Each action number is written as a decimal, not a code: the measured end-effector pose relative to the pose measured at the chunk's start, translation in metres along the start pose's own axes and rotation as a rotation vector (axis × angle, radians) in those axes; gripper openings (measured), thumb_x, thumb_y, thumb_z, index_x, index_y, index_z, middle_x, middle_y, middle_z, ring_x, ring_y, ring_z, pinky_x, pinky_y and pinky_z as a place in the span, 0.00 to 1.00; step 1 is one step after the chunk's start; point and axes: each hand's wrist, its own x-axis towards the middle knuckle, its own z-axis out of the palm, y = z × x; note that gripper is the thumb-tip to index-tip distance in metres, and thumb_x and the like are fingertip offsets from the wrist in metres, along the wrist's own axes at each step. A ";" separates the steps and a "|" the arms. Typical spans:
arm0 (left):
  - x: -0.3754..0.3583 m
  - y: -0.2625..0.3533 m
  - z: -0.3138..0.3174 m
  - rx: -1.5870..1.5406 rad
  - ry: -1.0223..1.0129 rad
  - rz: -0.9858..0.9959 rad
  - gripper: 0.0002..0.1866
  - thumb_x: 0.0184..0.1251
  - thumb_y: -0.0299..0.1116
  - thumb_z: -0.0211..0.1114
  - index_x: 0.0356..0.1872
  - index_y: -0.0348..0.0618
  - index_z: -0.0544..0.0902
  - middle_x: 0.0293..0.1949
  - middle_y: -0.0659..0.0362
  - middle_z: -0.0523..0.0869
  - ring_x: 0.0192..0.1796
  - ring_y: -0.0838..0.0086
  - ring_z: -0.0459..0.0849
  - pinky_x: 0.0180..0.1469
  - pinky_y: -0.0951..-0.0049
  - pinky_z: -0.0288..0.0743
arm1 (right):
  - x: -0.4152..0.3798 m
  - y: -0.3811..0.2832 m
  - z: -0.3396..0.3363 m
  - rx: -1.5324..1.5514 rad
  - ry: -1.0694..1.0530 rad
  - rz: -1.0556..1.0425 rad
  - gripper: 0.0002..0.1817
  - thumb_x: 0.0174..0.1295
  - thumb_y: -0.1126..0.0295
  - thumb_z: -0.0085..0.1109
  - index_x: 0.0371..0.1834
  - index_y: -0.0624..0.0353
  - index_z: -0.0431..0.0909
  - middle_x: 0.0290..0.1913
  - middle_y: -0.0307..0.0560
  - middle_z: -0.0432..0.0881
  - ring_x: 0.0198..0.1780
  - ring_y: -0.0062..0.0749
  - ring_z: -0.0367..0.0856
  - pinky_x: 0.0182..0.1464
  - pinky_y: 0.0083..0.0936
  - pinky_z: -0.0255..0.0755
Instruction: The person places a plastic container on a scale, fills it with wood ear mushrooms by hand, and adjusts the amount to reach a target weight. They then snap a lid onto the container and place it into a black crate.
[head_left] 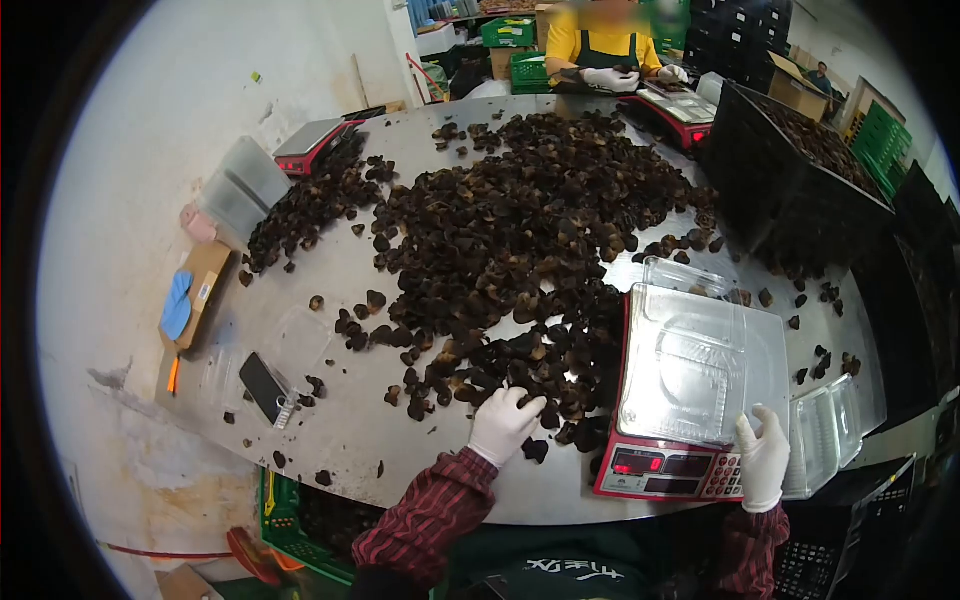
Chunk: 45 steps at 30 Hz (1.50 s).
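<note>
My left hand [506,424], in a white glove, is at the near edge of a big pile of dark, curled pieces [500,220]. Its fingers are bent together over the pieces; what they hold, if anything, is hidden. On the right, my right hand [762,455], also gloved, has its thumb and fingers apart and holds nothing. It is beside the keypad of a red scale [655,470]. A clear plastic tray [685,360] lies on the scale's plate.
Clear containers [825,435] are stacked right of the scale. A black crate [790,170] of dark pieces stands at the back right. Across the metal table [390,450] is a co-worker [600,50] by another scale. A phone [262,386] lies left.
</note>
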 end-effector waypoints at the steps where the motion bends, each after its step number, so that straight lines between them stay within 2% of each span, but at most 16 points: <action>1: 0.003 -0.003 0.000 -0.162 0.093 -0.048 0.15 0.52 0.36 0.69 0.43 0.52 0.84 0.41 0.58 0.79 0.43 0.64 0.79 0.41 0.67 0.75 | 0.005 0.000 0.004 0.122 -0.106 0.152 0.21 0.60 0.61 0.65 0.47 0.69 0.77 0.29 0.50 0.79 0.26 0.31 0.75 0.32 0.26 0.72; 3: 0.014 -0.002 -0.008 -0.450 0.232 -0.175 0.12 0.51 0.29 0.70 0.39 0.47 0.85 0.34 0.56 0.79 0.39 0.64 0.80 0.41 0.67 0.77 | 0.009 -0.001 0.008 0.246 -0.214 0.301 0.20 0.63 0.60 0.63 0.46 0.70 0.77 0.26 0.49 0.79 0.26 0.30 0.75 0.32 0.26 0.72; 6: 0.042 0.021 -0.052 -0.591 0.294 -0.193 0.11 0.51 0.29 0.70 0.38 0.47 0.84 0.36 0.56 0.80 0.40 0.63 0.81 0.42 0.69 0.77 | 0.014 -0.006 0.010 0.664 -0.318 0.516 0.14 0.67 0.65 0.56 0.38 0.69 0.78 0.20 0.38 0.75 0.16 0.16 0.68 0.18 0.17 0.62; 10: 0.095 0.078 -0.096 -0.511 0.344 0.222 0.11 0.52 0.29 0.69 0.38 0.46 0.83 0.39 0.57 0.80 0.41 0.65 0.81 0.42 0.68 0.77 | 0.003 -0.027 0.019 0.698 -0.234 0.515 0.13 0.67 0.66 0.55 0.35 0.69 0.78 0.18 0.37 0.73 0.13 0.14 0.67 0.16 0.15 0.59; 15: 0.124 0.139 -0.061 -0.268 -0.108 0.459 0.19 0.48 0.45 0.70 0.43 0.54 0.80 0.53 0.59 0.75 0.56 0.61 0.72 0.56 0.56 0.67 | -0.010 -0.026 0.030 0.637 -0.114 0.463 0.13 0.67 0.67 0.54 0.32 0.68 0.78 0.19 0.36 0.73 0.15 0.13 0.66 0.17 0.16 0.59; 18: 0.121 0.142 -0.063 -0.354 0.019 0.541 0.22 0.50 0.48 0.69 0.48 0.58 0.81 0.61 0.56 0.72 0.63 0.56 0.68 0.65 0.51 0.60 | -0.007 -0.035 0.017 0.625 -0.123 0.493 0.13 0.67 0.67 0.55 0.32 0.68 0.79 0.20 0.35 0.73 0.16 0.13 0.66 0.18 0.16 0.59; 20: 0.121 0.130 -0.076 -0.482 0.190 0.573 0.22 0.50 0.45 0.69 0.48 0.54 0.81 0.58 0.55 0.75 0.60 0.57 0.71 0.62 0.53 0.63 | -0.006 -0.040 0.011 0.633 -0.162 0.578 0.13 0.67 0.67 0.55 0.32 0.67 0.79 0.20 0.35 0.73 0.16 0.12 0.65 0.18 0.16 0.59; 22: 0.126 0.096 -0.102 -0.475 0.177 0.483 0.21 0.48 0.41 0.70 0.44 0.44 0.81 0.50 0.51 0.79 0.51 0.56 0.78 0.51 0.61 0.72 | -0.006 -0.037 0.010 0.612 -0.155 0.541 0.13 0.68 0.66 0.55 0.32 0.66 0.79 0.19 0.35 0.72 0.15 0.13 0.65 0.17 0.16 0.59; 23: 0.125 0.070 -0.094 -0.403 0.300 0.408 0.19 0.49 0.39 0.69 0.42 0.41 0.82 0.49 0.51 0.80 0.50 0.56 0.78 0.51 0.59 0.73 | -0.005 -0.035 0.010 0.607 -0.149 0.549 0.13 0.68 0.66 0.55 0.32 0.66 0.79 0.19 0.35 0.72 0.15 0.13 0.65 0.17 0.16 0.59; 24: 0.126 0.045 -0.095 -0.462 0.162 0.244 0.20 0.51 0.38 0.69 0.45 0.39 0.82 0.51 0.49 0.80 0.53 0.54 0.78 0.55 0.60 0.72 | -0.005 -0.032 0.010 0.630 -0.155 0.546 0.13 0.68 0.66 0.55 0.33 0.66 0.79 0.18 0.35 0.72 0.15 0.13 0.65 0.17 0.16 0.59; 28: 0.091 -0.024 -0.031 -0.055 -0.082 -0.021 0.30 0.58 0.54 0.65 0.63 0.67 0.73 0.66 0.51 0.70 0.67 0.55 0.67 0.66 0.51 0.58 | -0.008 -0.007 0.019 0.685 -0.197 0.521 0.15 0.69 0.62 0.55 0.39 0.67 0.78 0.17 0.36 0.71 0.14 0.15 0.65 0.17 0.15 0.59; 30: 0.072 -0.027 -0.011 0.014 -0.092 0.196 0.26 0.56 0.51 0.66 0.58 0.62 0.78 0.60 0.54 0.75 0.60 0.57 0.73 0.61 0.56 0.66 | -0.007 -0.020 0.017 0.684 -0.133 0.524 0.15 0.69 0.63 0.55 0.35 0.66 0.80 0.17 0.34 0.71 0.16 0.12 0.66 0.18 0.16 0.60; 33: 0.063 -0.026 0.002 -0.039 0.019 0.129 0.16 0.52 0.42 0.69 0.43 0.54 0.83 0.46 0.59 0.80 0.42 0.62 0.78 0.42 0.65 0.75 | -0.007 -0.028 0.010 0.691 -0.122 0.514 0.15 0.69 0.62 0.56 0.36 0.66 0.80 0.18 0.33 0.72 0.18 0.12 0.66 0.19 0.15 0.60; 38: 0.080 -0.045 0.002 -0.447 0.177 -0.120 0.06 0.56 0.32 0.67 0.32 0.42 0.84 0.33 0.56 0.82 0.38 0.62 0.83 0.41 0.67 0.77 | -0.008 -0.018 0.013 0.660 -0.134 0.455 0.16 0.68 0.61 0.58 0.38 0.66 0.79 0.21 0.35 0.74 0.18 0.13 0.68 0.20 0.15 0.61; 42: 0.113 0.020 -0.063 -0.735 0.232 -0.086 0.06 0.56 0.28 0.68 0.34 0.39 0.84 0.37 0.55 0.83 0.38 0.63 0.83 0.41 0.70 0.76 | -0.004 -0.013 0.016 0.649 -0.244 0.457 0.15 0.66 0.64 0.59 0.44 0.69 0.78 0.26 0.43 0.80 0.20 0.20 0.77 0.22 0.16 0.68; 45: 0.130 0.088 -0.091 -0.591 0.272 0.361 0.09 0.54 0.32 0.71 0.35 0.44 0.85 0.39 0.59 0.83 0.40 0.68 0.82 0.42 0.71 0.76 | -0.001 -0.022 0.013 0.673 -0.236 0.480 0.15 0.66 0.64 0.59 0.44 0.68 0.79 0.25 0.45 0.80 0.20 0.20 0.77 0.23 0.17 0.68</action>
